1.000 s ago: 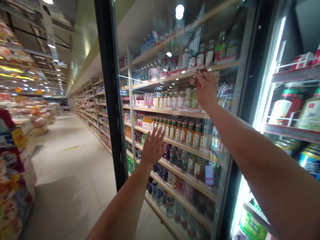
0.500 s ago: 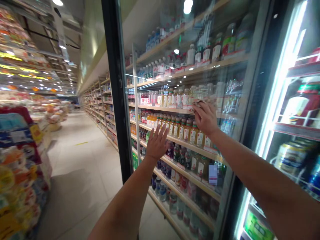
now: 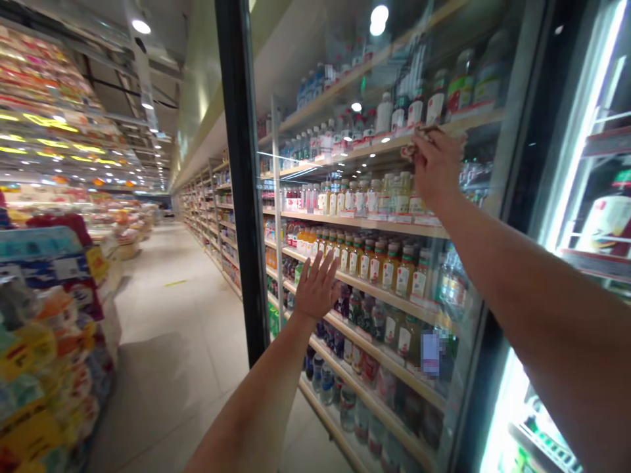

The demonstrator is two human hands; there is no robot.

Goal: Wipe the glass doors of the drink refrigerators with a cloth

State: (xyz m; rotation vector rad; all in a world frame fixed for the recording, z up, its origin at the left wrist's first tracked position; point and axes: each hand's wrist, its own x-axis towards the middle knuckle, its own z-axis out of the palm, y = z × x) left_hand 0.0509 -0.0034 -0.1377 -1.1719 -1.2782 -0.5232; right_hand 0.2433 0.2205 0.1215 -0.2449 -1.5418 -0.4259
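Observation:
A glass door with a dark frame [image 3: 236, 164] stands open in front of me, and shelves of bottles show through it. My left hand [image 3: 317, 286] is spread against the glass, fingers up, with nothing in it. Higher and to the right, my right hand [image 3: 436, 161] has its fingers bent round a crumpled brownish cloth [image 3: 408, 151] at the glass. Part of the cloth is hidden by that hand. Behind the glass, yellow bottles [image 3: 389, 266] line a shelf between the two hands.
A lit cooler with a wire shelf [image 3: 547, 437] is at the right. Packaged goods [image 3: 39, 368] are stacked at the left, beside a tiled aisle floor [image 3: 182, 335]. Long shelving [image 3: 207, 210] runs into the distance.
My right hand has moved up and somewhat right across the glass with the cloth. My left hand stays spread on the door. The view has shifted slightly left.

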